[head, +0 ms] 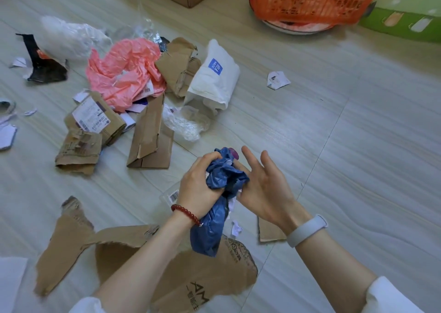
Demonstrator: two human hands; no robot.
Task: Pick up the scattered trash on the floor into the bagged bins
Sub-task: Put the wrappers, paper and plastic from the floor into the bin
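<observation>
Crumpled blue plastic bag [220, 176] in left grip [201, 181], perhaps paper inside.

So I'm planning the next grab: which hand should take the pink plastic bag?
Probably the right hand. Its fingers are straight, only steadying the blue bag, which the left hand grips. The pink plastic bag lies far left though, so it must cross over.

crumpled blue plastic bag [216, 207] held above floor, cardboard scraps [148, 134] scattered
</observation>
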